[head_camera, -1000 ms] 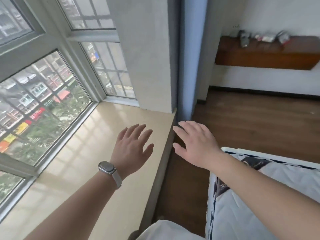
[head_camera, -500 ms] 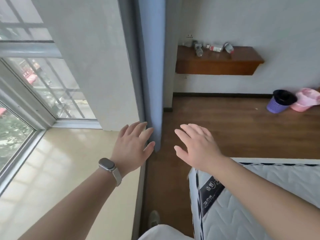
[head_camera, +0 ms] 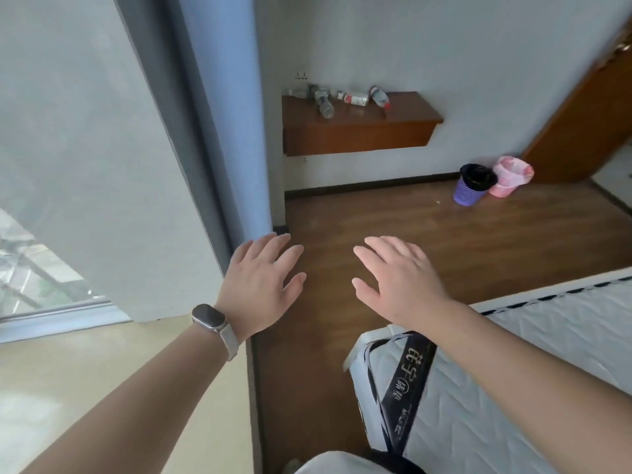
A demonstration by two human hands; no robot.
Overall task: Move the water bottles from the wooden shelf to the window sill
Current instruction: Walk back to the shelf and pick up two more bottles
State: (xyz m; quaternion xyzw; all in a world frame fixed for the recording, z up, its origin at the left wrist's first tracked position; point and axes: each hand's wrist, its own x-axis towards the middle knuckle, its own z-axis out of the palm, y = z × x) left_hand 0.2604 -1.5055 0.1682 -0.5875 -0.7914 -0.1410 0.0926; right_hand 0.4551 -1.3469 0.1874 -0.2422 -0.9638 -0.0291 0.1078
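Observation:
A wooden shelf (head_camera: 355, 135) hangs on the far wall. Several clear water bottles lie on their sides on it: one (head_camera: 325, 104) at the left, one with a red label (head_camera: 355, 98) in the middle, one (head_camera: 379, 96) at the right. The cream window sill (head_camera: 102, 364) is at the lower left. My left hand (head_camera: 263, 285), with a watch on its wrist, and my right hand (head_camera: 396, 278) are held out palm down over the floor, fingers spread, both empty and far from the shelf.
A white mattress (head_camera: 496, 378) fills the lower right. A purple bin (head_camera: 473, 184) and a pink bin (head_camera: 511, 176) stand on the wooden floor by the far wall. A blue curtain (head_camera: 232, 114) hangs beside the pillar, and a brown door (head_camera: 588, 107) is at the right.
The view has swung right, from the window and sill toward the room; the shelf with its bottles now lies ahead. Both hands keep their spread, empty pose.

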